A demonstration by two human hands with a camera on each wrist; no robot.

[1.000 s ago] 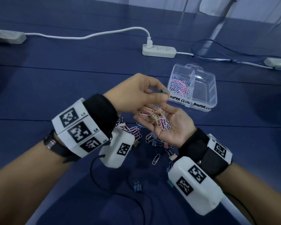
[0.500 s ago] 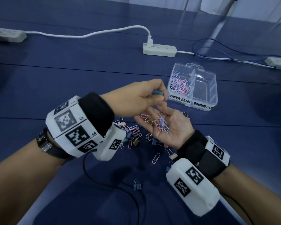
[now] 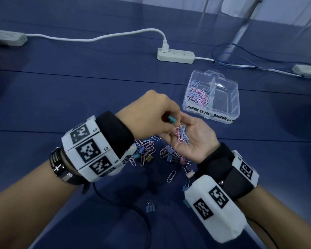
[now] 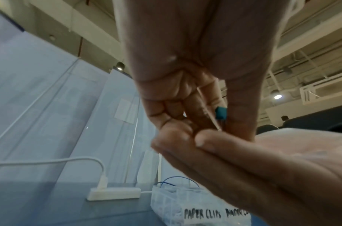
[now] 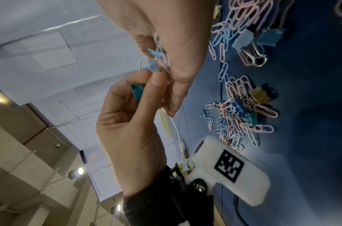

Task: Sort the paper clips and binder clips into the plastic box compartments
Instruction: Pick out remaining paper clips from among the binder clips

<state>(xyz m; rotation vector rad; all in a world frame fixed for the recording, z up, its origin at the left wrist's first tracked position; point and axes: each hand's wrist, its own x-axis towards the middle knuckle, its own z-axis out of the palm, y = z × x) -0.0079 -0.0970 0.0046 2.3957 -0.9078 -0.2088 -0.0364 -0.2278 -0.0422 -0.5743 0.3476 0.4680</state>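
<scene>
My right hand (image 3: 196,130) is palm up above the table and carries a small bunch of pink and blue paper clips (image 3: 182,135). My left hand (image 3: 169,124) pinches a teal binder clip (image 3: 172,120) while its fingertips touch that bunch; the clip also shows in the wrist views (image 4: 221,112) (image 5: 137,91). Under both hands lies a mixed pile of paper clips and binder clips (image 3: 147,148) (image 5: 241,110). The clear plastic box (image 3: 228,97) stands at the right rear, with paper clips (image 3: 197,95) in its left compartment. Nothing shows in its right compartment.
A blue binder clip (image 3: 150,206) and a pink paper clip (image 3: 171,176) lie apart, nearer to me. A white power strip (image 3: 175,55) with its cable sits behind the box, beside a blue wire (image 3: 241,58). A black cable (image 3: 133,209) crosses the near cloth.
The left hand, still holding the teal binder clip, has come down from above the right palm so that its fingertips now touch the paper clips there.
</scene>
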